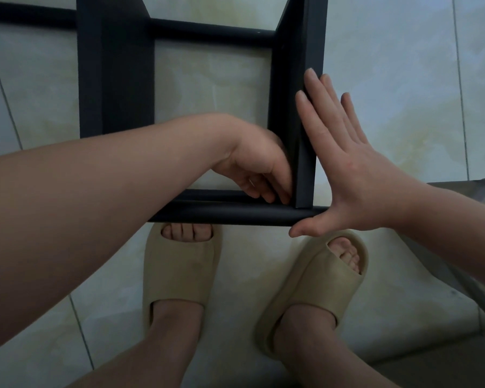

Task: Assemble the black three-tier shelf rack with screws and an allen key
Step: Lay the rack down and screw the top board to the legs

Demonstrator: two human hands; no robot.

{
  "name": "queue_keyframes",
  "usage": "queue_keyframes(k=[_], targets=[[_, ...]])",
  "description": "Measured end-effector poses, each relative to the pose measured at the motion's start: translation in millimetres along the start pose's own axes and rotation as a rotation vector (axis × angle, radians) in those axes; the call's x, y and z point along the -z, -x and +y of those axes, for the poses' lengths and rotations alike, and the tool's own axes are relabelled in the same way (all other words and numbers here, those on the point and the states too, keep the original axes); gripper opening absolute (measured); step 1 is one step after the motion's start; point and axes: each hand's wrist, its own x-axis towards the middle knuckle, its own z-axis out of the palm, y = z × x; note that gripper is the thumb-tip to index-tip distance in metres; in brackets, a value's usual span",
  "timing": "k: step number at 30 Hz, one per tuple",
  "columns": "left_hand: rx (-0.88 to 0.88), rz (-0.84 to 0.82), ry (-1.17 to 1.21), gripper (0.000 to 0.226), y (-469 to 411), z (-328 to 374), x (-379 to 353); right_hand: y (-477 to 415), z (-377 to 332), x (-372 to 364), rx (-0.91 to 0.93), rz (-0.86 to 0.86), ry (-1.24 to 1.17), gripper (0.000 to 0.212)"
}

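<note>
Your left fingers (275,191) are curled down into the inside corner where the right panel (311,51) meets the near tube (221,215), with the tips against the panel's inner face just above the tube. A small pale glint shows by the knuckles. Whether you are pinching a screw or the key there, I cannot tell. The left hand (259,169) hides the joint itself.

Your right hand (345,163) is spread flat, fingers straight and holding nothing. It presses on the panel's outer face, directly opposite the left, and the thumb lies under the tube's end.

So the joint you are working lies at your left fingertips, and that hand is the nearer one. The panel's long axis runs away from you. The tube lies crosswise, left to right, just above your slippers (179,270).

I judge any turning has to happen inside this corner. The panel blocks you on the right and the tube blocks you below, so swing towards the open bay on the left, which ends at the second panel (115,79). Your left forearm crosses over the tube, so keep it lifted.

The far tube (207,32) closes the bay at the top. Outside the right panel there is bare floor (403,79), with something grey (459,197) near your right wrist.
</note>
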Motion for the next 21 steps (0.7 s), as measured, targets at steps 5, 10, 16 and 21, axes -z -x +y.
queue_keyframes(k=[5, 10, 16, 21], targets=[[0.000, -0.014, 0.012, 0.009, -2.4, 1.5, -0.6, 1.4, -0.4, -0.2, -0.002, -0.005, -0.002, 0.145], [-0.013, -0.027, 0.034, 0.009, -1.6, -1.7, -0.1, 1.1, -0.4, -0.7, -0.005, -0.002, -0.009, 0.145], [0.002, -0.059, 0.051, 0.009, 1.5, -4.5, 3.2, 0.8, 0.2, -0.1, 0.005, 0.003, -0.001, 0.145], [0.037, -0.031, 0.002, 0.008, 1.3, -2.4, 2.6, 1.5, 0.4, -0.6, 0.001, 0.002, -0.007, 0.145]])
